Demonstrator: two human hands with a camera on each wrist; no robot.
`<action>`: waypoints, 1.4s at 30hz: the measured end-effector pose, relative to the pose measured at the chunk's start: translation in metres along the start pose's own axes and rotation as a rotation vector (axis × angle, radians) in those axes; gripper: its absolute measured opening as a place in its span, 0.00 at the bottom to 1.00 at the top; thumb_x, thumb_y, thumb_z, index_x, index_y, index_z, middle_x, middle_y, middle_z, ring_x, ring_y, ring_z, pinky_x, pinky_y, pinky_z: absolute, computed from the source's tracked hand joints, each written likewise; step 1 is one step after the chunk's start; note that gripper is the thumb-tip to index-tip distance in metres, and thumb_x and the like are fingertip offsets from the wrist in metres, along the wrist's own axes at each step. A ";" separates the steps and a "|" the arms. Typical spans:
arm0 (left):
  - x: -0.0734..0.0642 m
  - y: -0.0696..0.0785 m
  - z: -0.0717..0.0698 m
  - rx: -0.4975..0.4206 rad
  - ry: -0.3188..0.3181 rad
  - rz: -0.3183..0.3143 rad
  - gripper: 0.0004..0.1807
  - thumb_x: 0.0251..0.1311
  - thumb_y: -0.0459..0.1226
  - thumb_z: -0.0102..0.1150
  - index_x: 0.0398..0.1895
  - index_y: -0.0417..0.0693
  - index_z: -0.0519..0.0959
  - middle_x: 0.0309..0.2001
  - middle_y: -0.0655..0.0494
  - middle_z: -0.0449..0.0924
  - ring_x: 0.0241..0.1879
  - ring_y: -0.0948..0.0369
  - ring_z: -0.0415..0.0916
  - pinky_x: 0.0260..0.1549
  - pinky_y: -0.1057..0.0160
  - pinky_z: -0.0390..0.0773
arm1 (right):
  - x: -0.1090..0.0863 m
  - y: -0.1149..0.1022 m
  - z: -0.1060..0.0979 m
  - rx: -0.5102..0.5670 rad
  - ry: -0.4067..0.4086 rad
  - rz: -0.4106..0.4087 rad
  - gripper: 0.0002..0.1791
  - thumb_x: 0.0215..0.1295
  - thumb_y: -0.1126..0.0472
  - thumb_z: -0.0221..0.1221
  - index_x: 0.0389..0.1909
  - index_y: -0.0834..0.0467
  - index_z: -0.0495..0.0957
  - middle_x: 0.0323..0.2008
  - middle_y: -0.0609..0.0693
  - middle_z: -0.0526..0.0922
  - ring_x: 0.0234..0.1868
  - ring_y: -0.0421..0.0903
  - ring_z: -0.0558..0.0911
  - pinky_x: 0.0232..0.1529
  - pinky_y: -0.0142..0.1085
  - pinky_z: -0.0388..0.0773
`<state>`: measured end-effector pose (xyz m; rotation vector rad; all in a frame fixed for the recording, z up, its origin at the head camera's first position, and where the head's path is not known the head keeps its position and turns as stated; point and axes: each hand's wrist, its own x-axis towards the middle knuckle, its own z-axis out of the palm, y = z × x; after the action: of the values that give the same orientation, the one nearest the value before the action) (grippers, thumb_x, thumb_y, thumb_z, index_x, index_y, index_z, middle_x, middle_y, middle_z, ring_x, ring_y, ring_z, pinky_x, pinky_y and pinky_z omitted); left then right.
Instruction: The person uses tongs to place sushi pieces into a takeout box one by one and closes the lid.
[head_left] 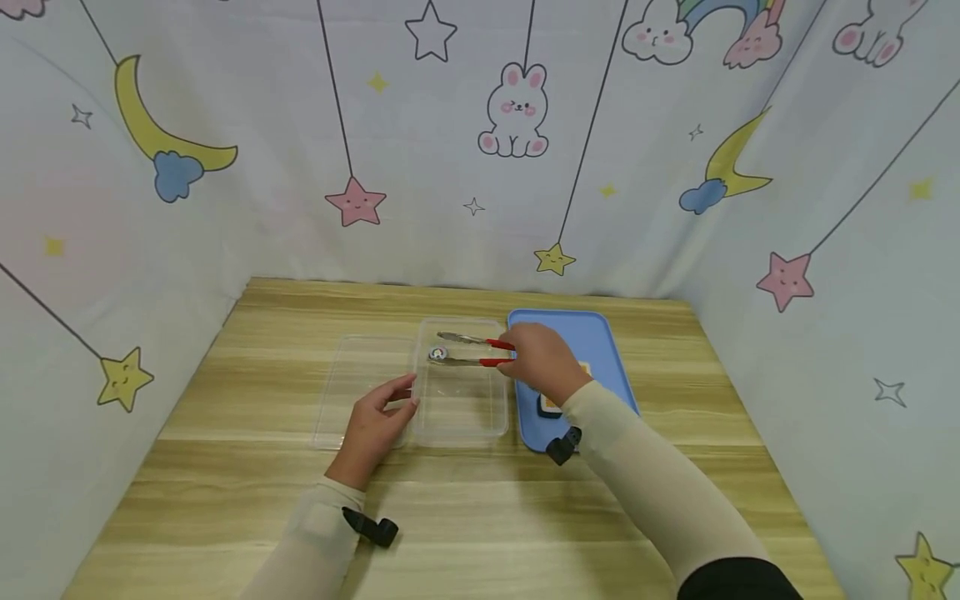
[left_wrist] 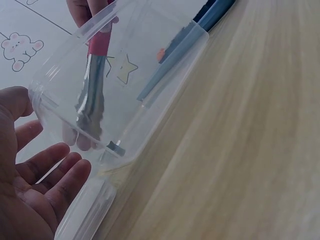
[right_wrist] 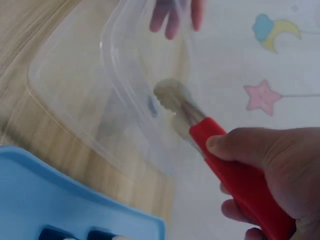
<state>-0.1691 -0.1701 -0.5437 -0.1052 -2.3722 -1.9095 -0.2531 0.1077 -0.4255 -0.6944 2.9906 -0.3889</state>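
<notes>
My right hand (head_left: 542,357) grips red-handled metal tongs (head_left: 492,342) above a clear plastic box (head_left: 465,421). In the head view the tongs' two arms stand apart. A small round piece (head_left: 438,354), looking like a sushi roll, is at the tip of the nearer arm; whether it touches the arm I cannot tell. My left hand (head_left: 378,427) is at the box's left side, its fingers loosely spread, with fingertips against or close to the wall. The left wrist view shows the tongs (left_wrist: 95,95) through the clear plastic, and the left palm (left_wrist: 30,195) faces the box.
A blue tray (head_left: 536,433) stands right of the box, bearing sushi pieces (head_left: 550,407) partly hidden by the right arm. Left of the box lies a clear flat lid (head_left: 363,354), beneath the left hand. A printed curtain (head_left: 435,250) borders the wooden table (head_left: 247,400).
</notes>
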 end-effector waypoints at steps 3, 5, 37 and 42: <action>0.000 0.000 0.001 -0.001 -0.001 -0.005 0.24 0.69 0.35 0.66 0.68 0.42 0.79 0.62 0.40 0.81 0.60 0.50 0.79 0.53 0.61 0.83 | -0.012 0.013 -0.009 0.132 0.046 0.046 0.22 0.61 0.52 0.75 0.55 0.53 0.87 0.42 0.46 0.87 0.36 0.42 0.83 0.36 0.38 0.83; 0.001 0.000 0.001 0.003 0.000 -0.012 0.24 0.69 0.35 0.66 0.67 0.43 0.79 0.62 0.41 0.81 0.60 0.50 0.79 0.53 0.61 0.83 | -0.023 0.027 -0.015 0.214 0.112 0.073 0.24 0.62 0.52 0.74 0.58 0.53 0.86 0.45 0.48 0.87 0.37 0.44 0.83 0.36 0.39 0.84; 0.004 -0.004 -0.001 0.021 0.003 0.015 0.24 0.70 0.35 0.65 0.68 0.43 0.79 0.62 0.41 0.81 0.59 0.51 0.80 0.50 0.68 0.82 | -0.103 0.149 0.017 0.229 0.225 0.357 0.25 0.61 0.56 0.75 0.57 0.63 0.86 0.51 0.63 0.86 0.47 0.59 0.83 0.47 0.54 0.84; 0.003 -0.004 -0.002 0.017 -0.002 0.012 0.24 0.70 0.35 0.66 0.68 0.44 0.79 0.61 0.42 0.81 0.59 0.51 0.80 0.50 0.67 0.82 | -0.104 0.149 0.019 0.230 0.232 0.352 0.23 0.61 0.56 0.75 0.55 0.63 0.87 0.50 0.63 0.86 0.46 0.59 0.83 0.46 0.53 0.84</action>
<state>-0.1727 -0.1727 -0.5469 -0.1191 -2.3830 -1.8848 -0.2215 0.2788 -0.4830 -0.1045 3.1159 -0.8190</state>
